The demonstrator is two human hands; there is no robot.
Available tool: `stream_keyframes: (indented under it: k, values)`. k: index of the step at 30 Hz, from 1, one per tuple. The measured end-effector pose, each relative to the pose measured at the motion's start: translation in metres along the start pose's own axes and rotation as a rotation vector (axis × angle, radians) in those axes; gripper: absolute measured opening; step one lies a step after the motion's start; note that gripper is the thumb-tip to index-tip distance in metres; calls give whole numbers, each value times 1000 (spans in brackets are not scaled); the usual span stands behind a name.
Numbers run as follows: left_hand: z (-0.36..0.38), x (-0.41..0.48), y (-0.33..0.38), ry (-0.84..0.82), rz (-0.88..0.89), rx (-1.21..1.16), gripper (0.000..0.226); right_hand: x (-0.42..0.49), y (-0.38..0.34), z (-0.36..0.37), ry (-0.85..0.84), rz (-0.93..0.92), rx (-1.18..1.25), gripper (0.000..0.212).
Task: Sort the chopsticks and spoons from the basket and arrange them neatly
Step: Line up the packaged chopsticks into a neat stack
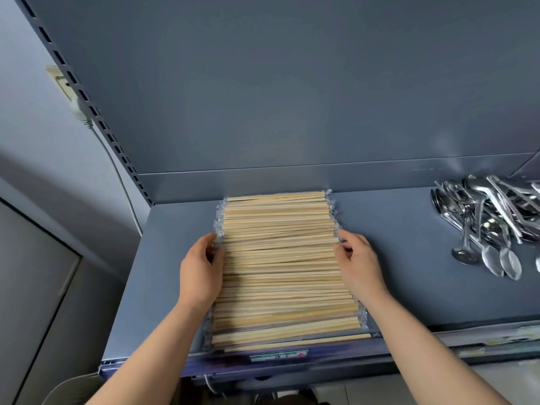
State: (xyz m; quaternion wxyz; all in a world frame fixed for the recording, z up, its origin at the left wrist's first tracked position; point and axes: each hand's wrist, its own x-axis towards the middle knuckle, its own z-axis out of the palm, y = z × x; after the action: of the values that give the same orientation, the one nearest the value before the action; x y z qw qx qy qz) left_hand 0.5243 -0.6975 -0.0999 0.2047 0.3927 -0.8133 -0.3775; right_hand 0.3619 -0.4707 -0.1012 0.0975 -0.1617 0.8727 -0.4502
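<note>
From the head camera, a broad stack of wrapped wooden chopsticks (280,267) lies in the middle of the frame on a blue-grey metal shelf (409,258). The sticks run crosswise in a neat bed from the shelf's back lip to its front edge, and crinkled clear wrapper ends stick out on both sides. The left hand (200,273) comes in from 7 o'clock and lies along the stack's 9 o'clock side, its palm against the stick ends and its fingers bent round the wrapper ends at the top of the hand. The right hand (358,264) comes in from 5 o'clock and meets the 3 o'clock side, its fingertips curled onto the ends there. So both hands clasp the stack from opposite sides, with nothing else in them. Well apart at 3 o'clock, a loose heap of shiny metal spoons (491,223) rests on the same shelf, handles crossing and several bowls pointing toward the front edge; part of the heap is cut off by the frame. At 6 o'clock a price-label strip (279,355) runs along the shelf front. At 10 o'clock a slotted upright (87,103) climbs the shelving's left edge, and beside it a wall plug (65,89) trails a pale cable (117,171) downward.
</note>
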Motion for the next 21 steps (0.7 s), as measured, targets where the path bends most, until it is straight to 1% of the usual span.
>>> stream_keyframes:
  k: [3,4,6,8,11,14,16,18,21]
  values:
    - [0,4,2,21,19,30,26,6,-2,1,-4,-26,-58,30]
    - [0,4,1,28,25,32,24,6,-2,0,3,-31,-68,31]
    - [0,6,0,30,28,31,23,6,-3,-1,5,-65,-90,41]
    - [0,9,0,16,30,52,23,7,-4,-2,-42,-127,-176,50]
    - [0,12,2,2,22,67,23,9,-5,-2,-87,-138,-229,40]
    - [0,9,0,7,17,54,25,6,-3,-3,-70,-124,-185,35]
    - [0,5,0,14,23,36,30,3,-2,-3,-44,-115,-147,35]
    - [-1,-2,1,21,18,-36,36,-1,-1,-3,-7,-78,-94,37]
    - [-3,-20,-3,-37,-4,-158,46,-13,1,-1,-43,50,111,43]
